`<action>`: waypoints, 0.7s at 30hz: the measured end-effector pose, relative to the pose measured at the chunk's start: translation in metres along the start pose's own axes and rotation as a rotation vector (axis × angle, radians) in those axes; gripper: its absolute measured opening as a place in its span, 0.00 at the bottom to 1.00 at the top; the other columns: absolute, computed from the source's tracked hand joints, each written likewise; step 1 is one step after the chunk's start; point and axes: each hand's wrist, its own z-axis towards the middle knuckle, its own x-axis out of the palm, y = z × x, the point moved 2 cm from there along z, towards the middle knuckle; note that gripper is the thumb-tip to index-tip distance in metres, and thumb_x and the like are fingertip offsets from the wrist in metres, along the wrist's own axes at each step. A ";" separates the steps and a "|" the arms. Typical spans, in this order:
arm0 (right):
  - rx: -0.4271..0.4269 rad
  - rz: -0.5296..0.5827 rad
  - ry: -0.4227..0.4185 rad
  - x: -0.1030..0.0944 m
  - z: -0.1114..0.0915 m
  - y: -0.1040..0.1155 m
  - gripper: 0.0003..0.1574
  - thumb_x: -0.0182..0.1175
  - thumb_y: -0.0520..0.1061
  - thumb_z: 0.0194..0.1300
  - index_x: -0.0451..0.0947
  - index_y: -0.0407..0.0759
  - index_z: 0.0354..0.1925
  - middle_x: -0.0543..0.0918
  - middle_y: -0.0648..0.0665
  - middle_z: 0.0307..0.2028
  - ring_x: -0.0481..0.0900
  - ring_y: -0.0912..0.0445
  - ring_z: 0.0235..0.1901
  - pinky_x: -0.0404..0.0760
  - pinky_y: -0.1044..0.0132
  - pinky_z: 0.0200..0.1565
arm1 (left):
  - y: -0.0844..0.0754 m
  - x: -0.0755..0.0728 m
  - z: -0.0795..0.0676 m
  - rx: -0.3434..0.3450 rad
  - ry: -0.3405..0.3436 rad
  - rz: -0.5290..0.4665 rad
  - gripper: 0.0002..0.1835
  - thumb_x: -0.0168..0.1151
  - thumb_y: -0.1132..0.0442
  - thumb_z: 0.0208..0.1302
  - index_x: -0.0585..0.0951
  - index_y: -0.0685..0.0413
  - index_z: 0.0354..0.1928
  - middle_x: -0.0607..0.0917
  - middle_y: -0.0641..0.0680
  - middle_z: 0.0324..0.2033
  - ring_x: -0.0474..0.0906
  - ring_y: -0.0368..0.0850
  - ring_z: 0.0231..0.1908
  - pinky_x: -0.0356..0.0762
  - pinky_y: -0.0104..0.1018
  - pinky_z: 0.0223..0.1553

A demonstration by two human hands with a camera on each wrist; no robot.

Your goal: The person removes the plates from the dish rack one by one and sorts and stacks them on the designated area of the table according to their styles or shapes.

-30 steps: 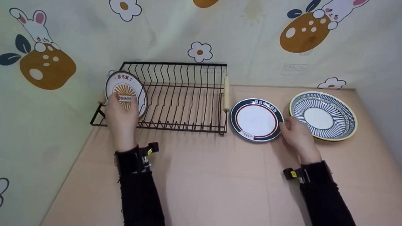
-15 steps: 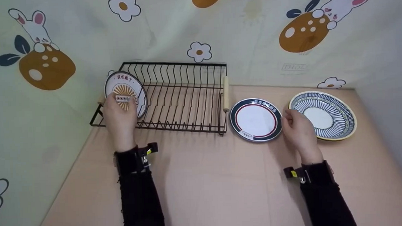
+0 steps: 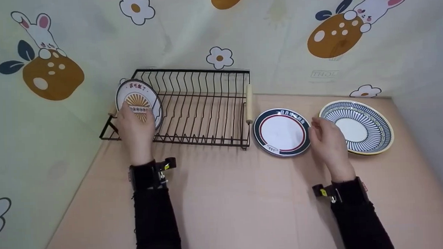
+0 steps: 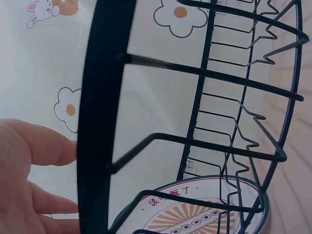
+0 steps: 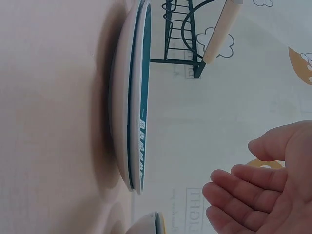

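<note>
A small white plate with a gold sunburst (image 3: 146, 90) leans upright in the left end of the black wire dish rack (image 3: 206, 110). My left hand (image 3: 136, 129) is in front of that plate, thumb and fingers spread. In the left wrist view, a rack bar (image 4: 100, 112) crosses before the fingertips, and the sunburst plate (image 4: 195, 195) sits apart from them. On the table lies a white plate with a dark blue rim (image 3: 282, 132). Beside its right edge hovers my right hand (image 3: 331, 144), fingers loosely bent; the right wrist view shows this hand (image 5: 273, 190) holding nothing.
A patterned bowl-like dish with a yellow edge (image 3: 350, 129) stands to the right, partly behind my right hand. The rack has a wooden handle (image 3: 249, 103) at its right end. A printed cloth wall (image 3: 181, 41) rises behind everything.
My right hand has come off the edge of the blue-rimmed plate and risen slightly. The left hand has shifted a little to the right; the plates stay in place.
</note>
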 end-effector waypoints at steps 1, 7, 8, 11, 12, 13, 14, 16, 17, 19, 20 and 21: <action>-0.004 0.002 -0.002 0.000 0.000 0.000 0.22 0.55 0.39 0.70 0.73 0.26 0.58 0.80 0.28 0.51 0.75 0.35 0.54 0.70 0.43 0.58 | 0.000 0.000 0.000 0.006 -0.002 0.002 0.40 0.60 0.55 0.69 0.56 0.70 0.73 0.65 0.72 0.66 0.61 0.66 0.67 0.56 0.57 0.69; -0.038 0.019 -0.001 0.002 -0.002 -0.001 0.23 0.57 0.38 0.69 0.72 0.27 0.58 0.79 0.28 0.53 0.74 0.35 0.56 0.68 0.42 0.60 | 0.001 0.001 0.000 0.036 0.005 0.020 0.39 0.59 0.55 0.69 0.56 0.70 0.73 0.65 0.72 0.67 0.60 0.66 0.67 0.55 0.57 0.69; -0.046 0.021 -0.003 0.003 -0.002 -0.001 0.22 0.57 0.37 0.69 0.73 0.27 0.58 0.79 0.28 0.53 0.73 0.35 0.56 0.67 0.43 0.60 | 0.001 0.001 0.001 0.041 0.009 0.027 0.39 0.59 0.55 0.69 0.56 0.70 0.73 0.65 0.72 0.67 0.60 0.66 0.67 0.55 0.57 0.69; -0.073 0.028 -0.017 0.002 -0.003 -0.001 0.22 0.58 0.36 0.68 0.73 0.26 0.57 0.79 0.27 0.52 0.74 0.34 0.55 0.67 0.43 0.60 | 0.001 0.000 0.002 0.047 0.026 0.046 0.40 0.60 0.56 0.69 0.55 0.70 0.73 0.64 0.73 0.67 0.60 0.66 0.67 0.55 0.57 0.70; -0.082 0.031 -0.022 0.002 -0.003 -0.001 0.22 0.58 0.35 0.67 0.73 0.26 0.57 0.80 0.27 0.52 0.74 0.34 0.55 0.67 0.43 0.60 | 0.002 0.000 0.003 0.046 0.032 0.053 0.40 0.60 0.56 0.69 0.54 0.70 0.73 0.63 0.73 0.67 0.60 0.67 0.67 0.55 0.57 0.70; -0.091 0.036 -0.027 0.002 -0.003 -0.001 0.22 0.58 0.35 0.67 0.73 0.26 0.57 0.80 0.27 0.51 0.74 0.34 0.55 0.67 0.43 0.60 | 0.002 -0.001 0.004 0.044 0.040 0.057 0.41 0.59 0.56 0.69 0.54 0.71 0.73 0.63 0.73 0.68 0.60 0.67 0.68 0.55 0.58 0.70; -0.100 0.040 -0.031 0.002 -0.003 -0.001 0.22 0.59 0.34 0.66 0.74 0.26 0.57 0.80 0.27 0.51 0.74 0.34 0.54 0.67 0.43 0.60 | 0.002 -0.001 0.005 0.040 0.049 0.062 0.41 0.59 0.56 0.69 0.53 0.71 0.73 0.62 0.74 0.68 0.59 0.68 0.68 0.54 0.58 0.70; -0.117 0.046 -0.038 0.002 -0.004 -0.001 0.22 0.59 0.34 0.66 0.74 0.25 0.56 0.80 0.27 0.51 0.74 0.34 0.54 0.67 0.43 0.60 | 0.002 -0.002 0.008 0.030 0.068 0.064 0.41 0.59 0.55 0.69 0.52 0.71 0.74 0.61 0.74 0.68 0.59 0.69 0.68 0.54 0.59 0.69; -0.124 0.049 -0.039 0.002 -0.004 -0.001 0.22 0.59 0.33 0.65 0.74 0.25 0.56 0.80 0.27 0.51 0.74 0.34 0.54 0.67 0.43 0.60 | 0.002 -0.003 0.009 0.026 0.080 0.062 0.42 0.58 0.55 0.69 0.52 0.71 0.74 0.61 0.75 0.68 0.58 0.69 0.68 0.54 0.60 0.69; -0.133 0.049 -0.039 0.003 -0.005 -0.002 0.22 0.59 0.33 0.65 0.74 0.25 0.57 0.81 0.28 0.51 0.74 0.34 0.54 0.66 0.44 0.61 | 0.002 -0.004 0.011 0.025 0.097 0.057 0.42 0.58 0.55 0.70 0.51 0.72 0.74 0.61 0.76 0.68 0.59 0.71 0.67 0.54 0.61 0.69; -0.137 0.046 -0.037 0.003 -0.005 -0.002 0.22 0.59 0.33 0.65 0.74 0.25 0.57 0.81 0.28 0.51 0.74 0.35 0.54 0.66 0.44 0.61 | 0.001 -0.005 0.012 0.029 0.103 0.058 0.42 0.58 0.56 0.69 0.51 0.72 0.74 0.62 0.76 0.67 0.59 0.71 0.67 0.55 0.61 0.69; -0.140 0.044 -0.034 0.003 -0.005 -0.002 0.22 0.59 0.33 0.65 0.74 0.25 0.57 0.80 0.28 0.51 0.74 0.35 0.54 0.66 0.44 0.61 | 0.001 -0.005 0.013 0.033 0.106 0.059 0.42 0.58 0.56 0.69 0.51 0.73 0.73 0.62 0.77 0.66 0.60 0.71 0.66 0.56 0.61 0.68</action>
